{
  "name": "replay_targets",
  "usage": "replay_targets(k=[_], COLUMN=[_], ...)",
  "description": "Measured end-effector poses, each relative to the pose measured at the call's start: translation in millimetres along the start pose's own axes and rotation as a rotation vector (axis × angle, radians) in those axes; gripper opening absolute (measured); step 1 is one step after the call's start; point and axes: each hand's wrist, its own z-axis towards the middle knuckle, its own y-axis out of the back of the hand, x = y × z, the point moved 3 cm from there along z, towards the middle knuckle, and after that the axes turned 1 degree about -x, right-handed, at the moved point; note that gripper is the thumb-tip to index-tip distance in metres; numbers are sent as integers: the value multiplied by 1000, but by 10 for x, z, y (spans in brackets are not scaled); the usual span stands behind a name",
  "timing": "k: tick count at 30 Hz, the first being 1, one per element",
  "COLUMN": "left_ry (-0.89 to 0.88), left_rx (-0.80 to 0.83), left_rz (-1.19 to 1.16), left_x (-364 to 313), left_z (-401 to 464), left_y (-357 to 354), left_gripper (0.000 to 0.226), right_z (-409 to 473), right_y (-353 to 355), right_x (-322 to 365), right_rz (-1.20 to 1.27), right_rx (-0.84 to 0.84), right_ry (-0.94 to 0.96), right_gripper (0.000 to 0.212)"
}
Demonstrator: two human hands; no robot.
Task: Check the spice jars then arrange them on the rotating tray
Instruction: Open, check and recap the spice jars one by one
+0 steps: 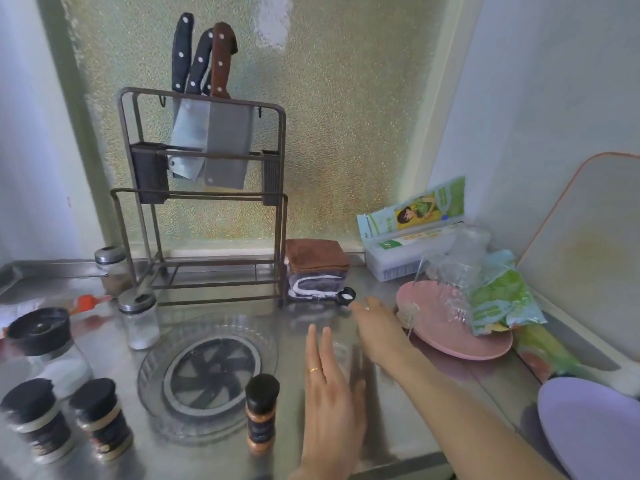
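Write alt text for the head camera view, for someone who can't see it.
Two bare hands, the left hand and the right hand, hover open over a steel counter beside an empty clear rotating tray. Spice jars stand around it, including an orange-filled jar by its front edge; a knife rack stands behind.

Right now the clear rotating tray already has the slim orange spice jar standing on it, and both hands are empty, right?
Not quite: the head view shows the slim orange spice jar standing on the steel counter beside the clear rotating tray, not on it. Both hands, left and right, are empty.
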Motion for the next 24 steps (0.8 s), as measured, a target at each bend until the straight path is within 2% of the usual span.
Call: replay_targets(k=[2, 4, 8, 11, 13, 15, 18, 21, 24], left_ry=[77, 130, 161, 164, 174, 193, 220, 244, 252], left_rx=[19, 0, -109, -69, -53, -34, 7, 39, 53], left_rz=[-30, -31, 10, -4, -18, -48, -108, -176, -206], left_x=[72, 127, 234, 275, 281, 274, 249, 203, 223], left_z=[0, 4, 12, 3, -3, -7, -59, -151, -206], left_y=[-75, -107, -177, -197, -181, -155, -118, -43, 4], left_gripper=[93, 83, 71, 78, 80, 74, 67, 69, 66], right_z=[158, 293, 474, 471, 411, 336, 116, -264, -635], right_y=[-90, -205, -376, -355, -228, -34, 238, 407, 416], right_x=[-6, -9, -21, 13, 50, 68, 38, 56, 81], right_rz=[-93, -181, -247, -279, -251, -126, 392, 847, 1071], right_rx=[59, 94, 114, 123, 61, -79, -280, -260, -171], right_ry=[-13, -21, -76, -64, -36, -29, -42, -7, 6], right_gripper=[61, 64, 56, 53, 47, 42, 44, 38, 31])
